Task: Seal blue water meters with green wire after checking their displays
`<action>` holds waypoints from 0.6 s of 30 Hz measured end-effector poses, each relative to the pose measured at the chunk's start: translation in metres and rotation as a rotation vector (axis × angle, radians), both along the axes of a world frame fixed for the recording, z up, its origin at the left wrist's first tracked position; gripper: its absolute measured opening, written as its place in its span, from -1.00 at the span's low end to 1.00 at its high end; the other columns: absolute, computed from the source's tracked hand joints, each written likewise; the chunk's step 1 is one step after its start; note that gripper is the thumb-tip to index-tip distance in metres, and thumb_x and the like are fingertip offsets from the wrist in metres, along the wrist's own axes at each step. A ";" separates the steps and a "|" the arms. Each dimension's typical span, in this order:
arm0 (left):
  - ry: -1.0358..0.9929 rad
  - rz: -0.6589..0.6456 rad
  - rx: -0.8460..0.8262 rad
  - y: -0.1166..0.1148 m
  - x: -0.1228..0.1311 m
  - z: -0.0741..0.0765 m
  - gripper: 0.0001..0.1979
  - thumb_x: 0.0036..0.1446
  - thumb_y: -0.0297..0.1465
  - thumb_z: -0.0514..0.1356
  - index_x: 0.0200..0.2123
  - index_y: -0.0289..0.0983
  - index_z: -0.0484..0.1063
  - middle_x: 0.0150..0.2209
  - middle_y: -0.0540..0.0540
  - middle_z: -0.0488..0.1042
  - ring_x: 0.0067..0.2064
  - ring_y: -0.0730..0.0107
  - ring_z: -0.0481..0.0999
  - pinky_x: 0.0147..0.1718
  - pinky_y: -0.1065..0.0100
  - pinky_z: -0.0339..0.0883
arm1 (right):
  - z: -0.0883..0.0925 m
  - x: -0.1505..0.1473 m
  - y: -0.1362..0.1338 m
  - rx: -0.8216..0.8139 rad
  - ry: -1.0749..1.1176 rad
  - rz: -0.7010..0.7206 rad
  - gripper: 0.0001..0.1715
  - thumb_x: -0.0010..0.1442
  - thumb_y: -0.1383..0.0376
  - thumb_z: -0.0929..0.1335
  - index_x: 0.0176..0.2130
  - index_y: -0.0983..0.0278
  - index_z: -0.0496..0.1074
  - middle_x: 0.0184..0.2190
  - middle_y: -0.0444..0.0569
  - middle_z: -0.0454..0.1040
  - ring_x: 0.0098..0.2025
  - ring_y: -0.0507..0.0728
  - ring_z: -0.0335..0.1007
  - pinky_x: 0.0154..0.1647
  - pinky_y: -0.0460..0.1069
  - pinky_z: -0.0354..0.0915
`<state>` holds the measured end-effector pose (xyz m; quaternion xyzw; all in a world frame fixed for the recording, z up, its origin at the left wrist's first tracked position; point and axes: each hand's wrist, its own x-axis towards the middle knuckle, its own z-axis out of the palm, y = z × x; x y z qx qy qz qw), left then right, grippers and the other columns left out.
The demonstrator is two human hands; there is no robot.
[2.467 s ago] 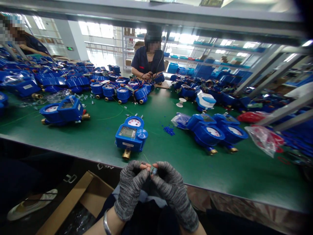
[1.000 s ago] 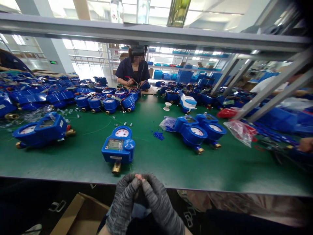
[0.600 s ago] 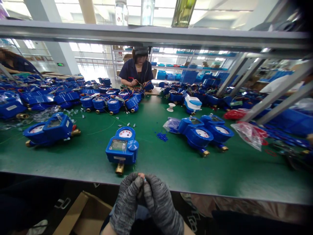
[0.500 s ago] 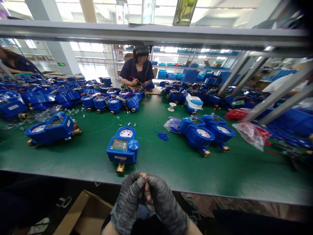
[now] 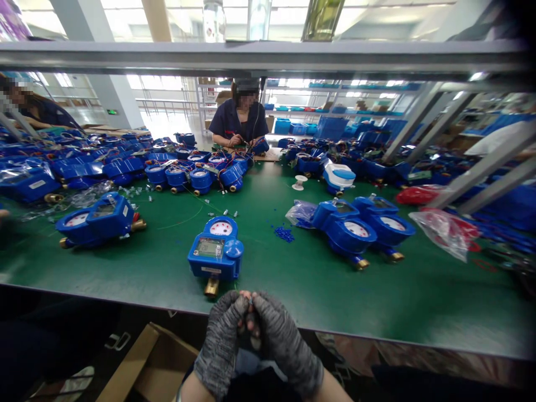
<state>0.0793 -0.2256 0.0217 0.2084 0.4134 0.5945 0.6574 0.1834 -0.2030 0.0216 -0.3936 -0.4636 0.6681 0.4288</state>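
At the frame's lower centre, I watched the left hand (image 5: 221, 338) and right hand (image 5: 287, 340) meet, fingers (image 5: 245, 295) pinched narrowly around a tiny piece (image 5: 251, 301), near a blue meter (image 5: 213, 262).

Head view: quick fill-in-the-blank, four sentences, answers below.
The tabletop is ____ in colour.
The left hand and right hand wear grey fingerless ____.
In the picture, loose blue bits lie to the ____ of the meter nearest the hands.
The spool is ____ in colour.
Missing words: green; gloves; right; white.
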 end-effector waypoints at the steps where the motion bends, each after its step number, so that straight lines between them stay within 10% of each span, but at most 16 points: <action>1: -0.006 0.023 -0.001 0.000 0.000 0.001 -0.60 -0.14 -0.14 0.44 -0.59 -0.31 0.38 -0.65 0.03 0.35 -0.62 0.50 0.32 -0.61 0.44 0.22 | 0.001 0.001 0.000 0.008 -0.002 -0.016 -0.58 0.17 -0.05 0.35 -0.46 0.23 0.46 -0.59 -0.09 0.44 -0.55 0.09 0.38 -0.49 -0.03 0.38; 18: -0.082 0.082 -0.063 0.004 -0.002 0.006 -0.54 -0.17 -0.14 0.44 -0.67 -0.29 0.28 -0.69 0.09 0.26 -0.63 0.55 0.24 -0.59 0.44 0.18 | 0.010 0.003 0.005 0.460 -0.327 -0.017 -0.80 0.13 0.10 0.42 -0.42 0.15 0.50 -0.47 -0.03 0.54 -0.41 0.16 0.46 -0.32 0.00 0.42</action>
